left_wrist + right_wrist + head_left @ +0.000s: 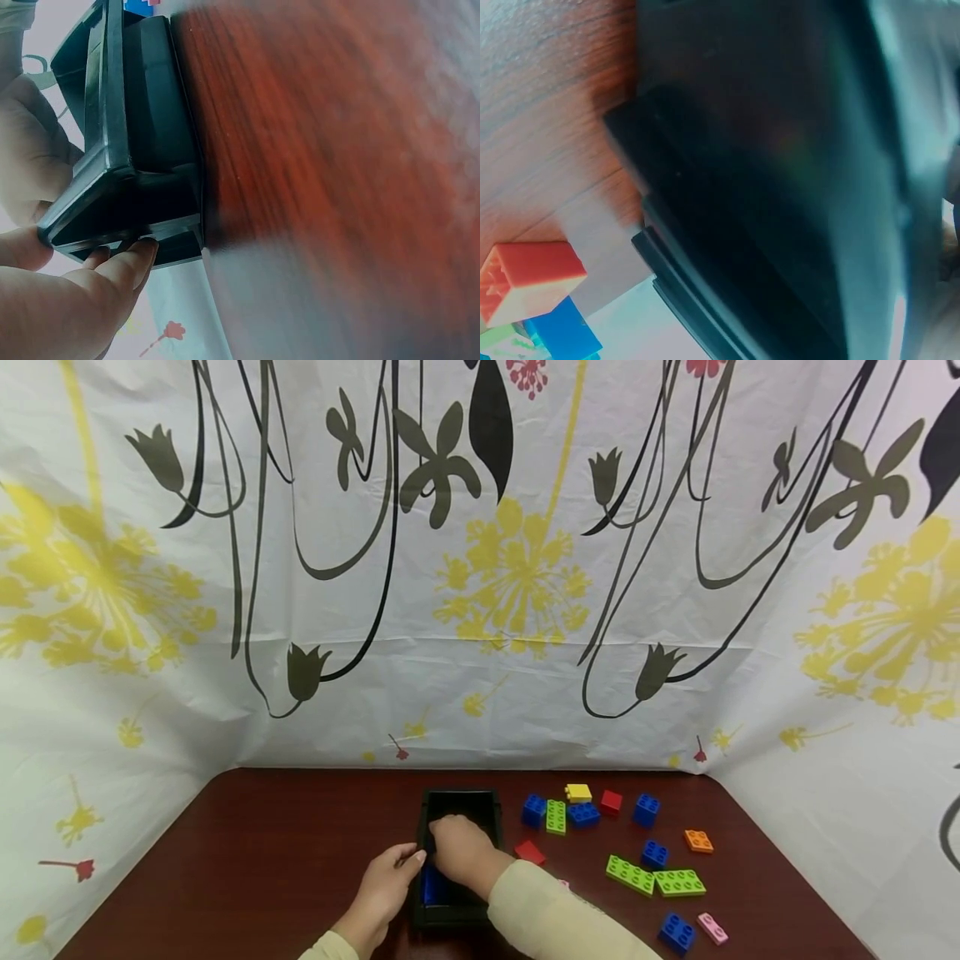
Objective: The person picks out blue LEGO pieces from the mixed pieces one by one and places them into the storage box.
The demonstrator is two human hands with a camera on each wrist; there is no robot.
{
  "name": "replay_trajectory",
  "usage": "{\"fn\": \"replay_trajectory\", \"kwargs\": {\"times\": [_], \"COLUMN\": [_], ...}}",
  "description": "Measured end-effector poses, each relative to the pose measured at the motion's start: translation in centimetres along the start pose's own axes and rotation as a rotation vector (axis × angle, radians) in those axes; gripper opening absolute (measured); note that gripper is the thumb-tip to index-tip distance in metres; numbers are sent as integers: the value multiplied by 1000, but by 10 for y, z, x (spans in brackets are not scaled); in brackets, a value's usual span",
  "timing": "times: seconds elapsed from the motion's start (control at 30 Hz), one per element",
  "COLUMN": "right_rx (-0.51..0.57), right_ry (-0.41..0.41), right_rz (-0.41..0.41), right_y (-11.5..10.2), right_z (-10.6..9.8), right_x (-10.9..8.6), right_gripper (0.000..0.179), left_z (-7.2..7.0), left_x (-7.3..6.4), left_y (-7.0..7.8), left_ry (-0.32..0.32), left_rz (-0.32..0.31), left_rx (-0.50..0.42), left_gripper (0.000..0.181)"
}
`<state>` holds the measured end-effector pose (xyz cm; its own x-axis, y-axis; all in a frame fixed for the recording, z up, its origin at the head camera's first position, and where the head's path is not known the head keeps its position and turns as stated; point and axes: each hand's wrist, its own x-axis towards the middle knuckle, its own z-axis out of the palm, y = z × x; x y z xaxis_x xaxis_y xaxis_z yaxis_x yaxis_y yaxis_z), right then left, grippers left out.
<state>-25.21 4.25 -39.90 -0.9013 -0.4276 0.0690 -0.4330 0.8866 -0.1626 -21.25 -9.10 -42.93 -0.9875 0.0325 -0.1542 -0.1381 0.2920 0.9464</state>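
A black plastic bin stands on the table in front of me. My left hand pinches its left rim; in the left wrist view the thumb and fingers clasp the bin's edge. My right hand reaches down into the bin, knuckles up, with its fingertips hidden, so I cannot tell whether it holds anything. Something blue shows at the bottom of the bin beside that hand. The bin's dark outer wall fills much of the right wrist view.
To the right of the bin lie several toy bricks: a red brick close by, a green brick, a blue brick, an orange brick and a pink brick. A patterned cloth hangs behind the brown table.
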Motion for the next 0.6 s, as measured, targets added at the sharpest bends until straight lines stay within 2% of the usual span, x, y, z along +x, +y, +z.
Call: {"fn": "replay_trajectory", "kwargs": {"times": [0.23, 0.43, 0.6], "right_rx": [52, 99, 123], "right_ry": [8, 39, 86], "right_rz": [-1, 3, -10], "right_y": [2, 10, 20], "right_z": [-12, -23, -27], "right_x": [-7, -13, -17], "right_gripper": [41, 44, 44], "left_z": [0, 0, 0], "left_x": [0, 1, 1], "left_y": [0, 0, 0], "left_ry": [-2, -2, 11], "left_rz": [-13, -26, -10], "left_rx": [4, 4, 18], "left_gripper": [55, 57, 56]}}
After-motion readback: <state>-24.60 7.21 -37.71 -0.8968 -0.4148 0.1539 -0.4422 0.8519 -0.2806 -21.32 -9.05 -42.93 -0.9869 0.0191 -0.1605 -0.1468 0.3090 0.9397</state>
